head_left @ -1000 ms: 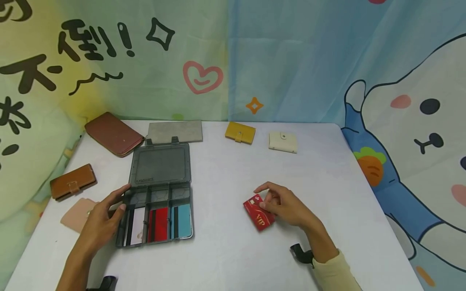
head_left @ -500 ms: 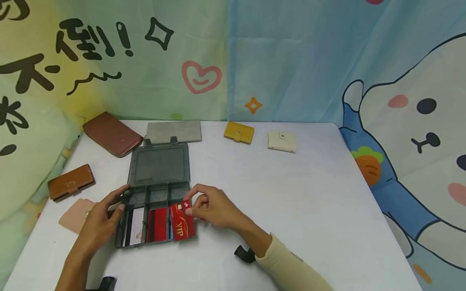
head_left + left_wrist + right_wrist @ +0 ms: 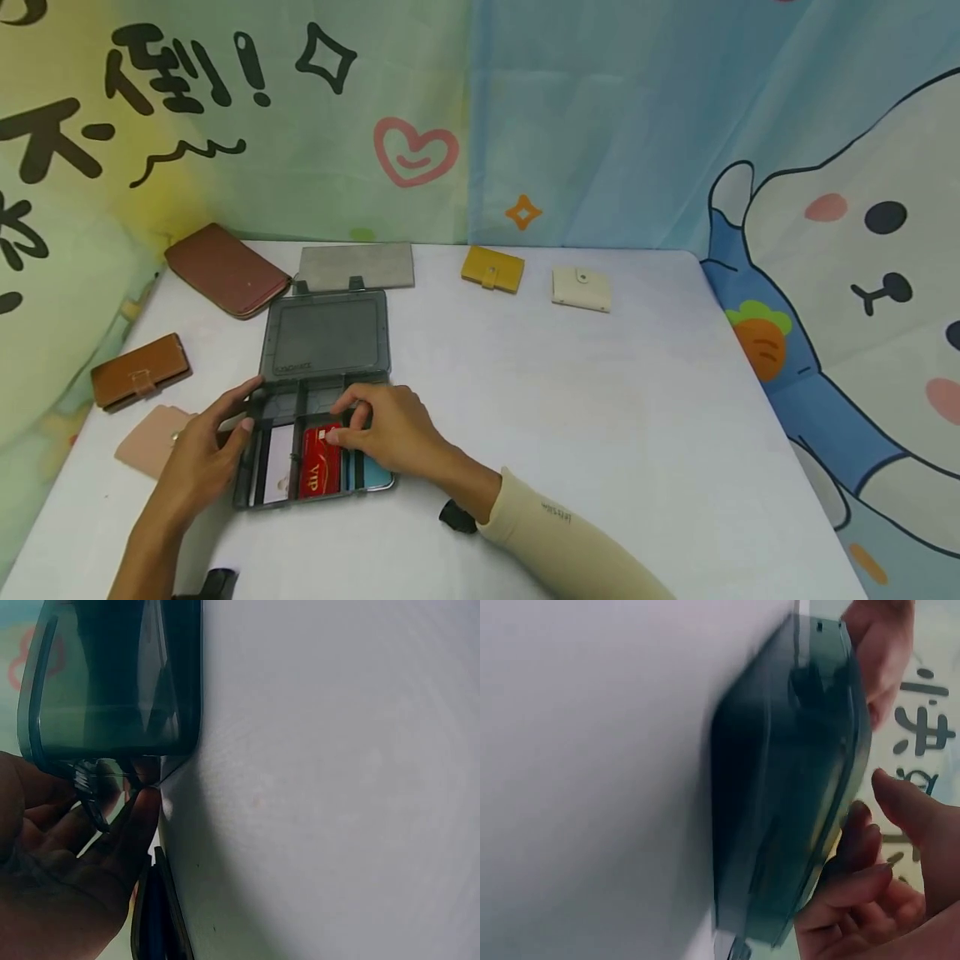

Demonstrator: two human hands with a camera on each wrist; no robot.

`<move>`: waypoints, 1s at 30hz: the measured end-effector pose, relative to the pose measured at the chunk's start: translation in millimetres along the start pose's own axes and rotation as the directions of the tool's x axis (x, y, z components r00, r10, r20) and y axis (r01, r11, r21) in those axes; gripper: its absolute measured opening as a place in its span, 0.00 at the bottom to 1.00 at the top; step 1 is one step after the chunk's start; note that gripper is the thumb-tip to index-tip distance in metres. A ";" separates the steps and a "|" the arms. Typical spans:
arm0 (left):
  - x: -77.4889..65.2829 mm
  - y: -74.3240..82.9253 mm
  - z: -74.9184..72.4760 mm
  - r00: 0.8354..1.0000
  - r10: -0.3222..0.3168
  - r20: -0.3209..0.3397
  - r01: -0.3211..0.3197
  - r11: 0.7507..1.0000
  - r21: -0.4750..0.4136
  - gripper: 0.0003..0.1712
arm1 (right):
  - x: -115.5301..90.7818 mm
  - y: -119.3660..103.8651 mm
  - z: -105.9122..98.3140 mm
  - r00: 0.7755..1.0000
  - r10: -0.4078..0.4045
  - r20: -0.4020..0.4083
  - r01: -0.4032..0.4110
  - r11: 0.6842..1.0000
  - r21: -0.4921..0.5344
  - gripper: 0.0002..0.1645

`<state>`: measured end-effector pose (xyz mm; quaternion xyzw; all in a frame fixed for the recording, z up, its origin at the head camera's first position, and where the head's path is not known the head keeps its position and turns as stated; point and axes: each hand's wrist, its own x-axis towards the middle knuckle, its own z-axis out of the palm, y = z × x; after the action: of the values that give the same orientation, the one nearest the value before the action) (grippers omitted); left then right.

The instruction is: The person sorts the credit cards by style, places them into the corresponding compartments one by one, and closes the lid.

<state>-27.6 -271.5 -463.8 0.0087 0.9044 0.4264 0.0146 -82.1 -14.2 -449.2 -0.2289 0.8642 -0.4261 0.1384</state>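
Note:
A dark see-through card box (image 3: 390, 467) lies with its lid (image 3: 326, 333) flipped back; its compartments hold a white card (image 3: 279, 467) at left and a blue card (image 3: 377, 473) at right. A red card (image 3: 321, 471) printed VIP stands over the middle compartment, its lower end down within the box walls. My right hand (image 3: 397, 429) pinches this card by its upper end, thumb on the front. At the box's left side my left hand (image 3: 202, 458) rests with thumb and forefinger spread, touching the rim and the hinge corner. From the right wrist view, the box wall (image 3: 780, 795) hides the cards.
A pink wallet (image 3: 150, 437) lies behind the left hand, with a brown wallet (image 3: 141, 372) beyond it. Along the back are a dark brown zip wallet (image 3: 225, 271), a grey wallet (image 3: 356, 265), a yellow one (image 3: 492, 268) and a cream one (image 3: 581, 289).
The right hand has carried the red card leftward from the bare table, over the blue card, to the middle compartment and lowered it there. The left hand has stayed at the box.

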 end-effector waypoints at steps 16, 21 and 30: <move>1.0 -2.3 0.7 1.000 0.015 -0.023 -0.015 1.000 -0.004 0.33 | 64.9 55.5 -32.1 0.946 0.324 -0.023 -0.263 0.803 0.535 0.31; -10.6 -6.7 -2.9 0.999 0.004 -0.042 -0.005 1.000 -0.029 0.33 | 70.6 58.2 -29.8 0.945 0.327 0.026 -0.278 0.755 0.593 0.28; -20.0 -5.5 2.7 0.998 0.017 -0.064 -0.022 0.997 -0.077 0.34 | 70.9 59.6 -33.5 0.950 0.312 0.018 -0.224 0.640 0.735 0.21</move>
<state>-7.6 -273.5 -469.3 0.0035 0.8870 0.4615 -0.0178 -174.0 3.6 -479.9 -0.0003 0.6536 -0.7207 0.2314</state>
